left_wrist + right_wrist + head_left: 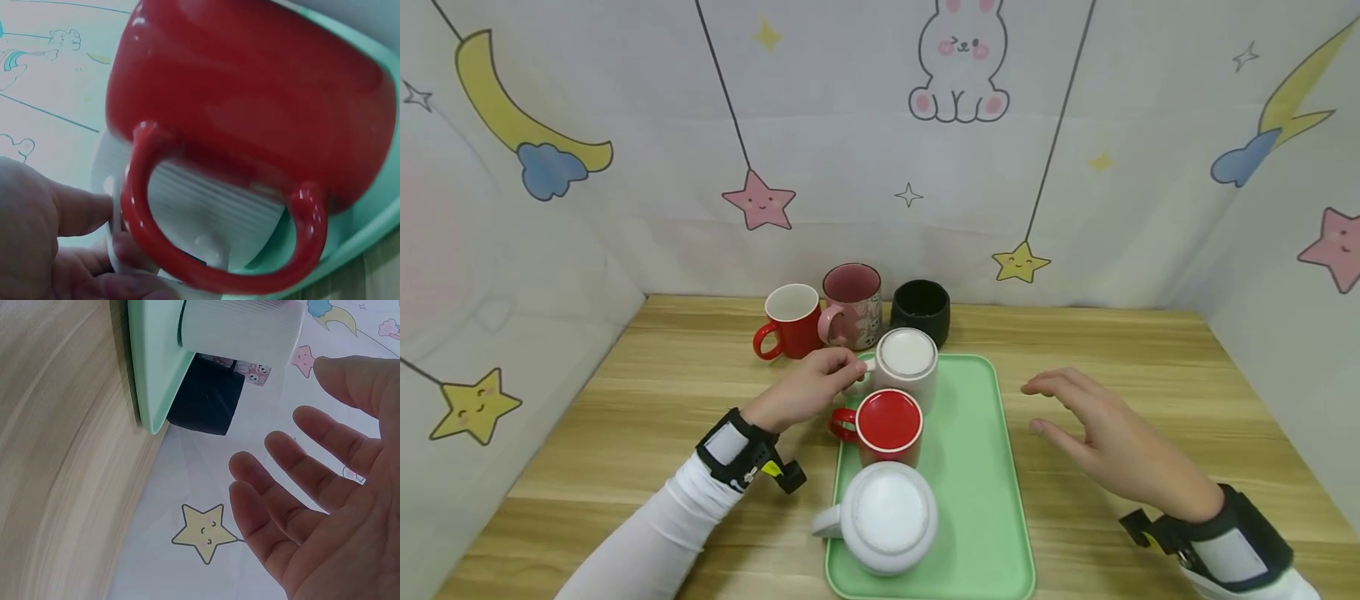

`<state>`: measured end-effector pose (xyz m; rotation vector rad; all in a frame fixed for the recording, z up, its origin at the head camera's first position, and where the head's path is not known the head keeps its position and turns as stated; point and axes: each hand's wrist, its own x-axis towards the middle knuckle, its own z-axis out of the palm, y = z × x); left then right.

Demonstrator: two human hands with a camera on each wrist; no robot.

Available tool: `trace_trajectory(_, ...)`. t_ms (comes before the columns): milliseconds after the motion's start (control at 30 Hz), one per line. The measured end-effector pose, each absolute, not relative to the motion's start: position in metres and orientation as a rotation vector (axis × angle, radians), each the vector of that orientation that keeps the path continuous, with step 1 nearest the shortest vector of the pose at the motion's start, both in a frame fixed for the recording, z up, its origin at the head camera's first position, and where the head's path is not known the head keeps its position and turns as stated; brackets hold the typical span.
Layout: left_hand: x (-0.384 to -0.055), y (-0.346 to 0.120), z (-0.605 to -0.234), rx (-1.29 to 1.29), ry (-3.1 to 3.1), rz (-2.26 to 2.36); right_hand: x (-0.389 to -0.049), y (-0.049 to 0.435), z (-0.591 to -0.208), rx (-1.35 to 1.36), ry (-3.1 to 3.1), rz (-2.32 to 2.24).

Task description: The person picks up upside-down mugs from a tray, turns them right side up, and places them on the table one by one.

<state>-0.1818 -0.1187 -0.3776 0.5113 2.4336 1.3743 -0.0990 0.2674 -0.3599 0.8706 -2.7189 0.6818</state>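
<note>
My left hand point(808, 385) pinches the handle of a white ribbed mug point(907, 367), which is upside down at the far left of the green tray point(973, 467). In the left wrist view the thumb and fingers close on that white handle, partly hidden behind the red mug's handle point(140, 206). Nearer on the tray, the red mug point(889, 425) is also bottom up, and closest to me a rounded white mug point(891, 517) is inverted too. All their handles point left. My right hand point(1112, 442) hovers right of the tray, fingers spread and holding nothing.
Behind the tray, a red mug with white inside point(793, 321), a pink patterned mug point(852, 306) and a dark handleless cup point(921, 310) stand upright in a row on the wooden table point(647, 400). A printed cloth backdrop point(850, 125) encloses the back and sides.
</note>
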Motion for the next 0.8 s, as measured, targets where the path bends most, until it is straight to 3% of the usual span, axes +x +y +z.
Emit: trace_trajectory(800, -0.169, -0.108, -0.363, 0.431, 2.007, 1.910, -0.098, 0.265, -0.359, 0.881, -2.734, 0.709)
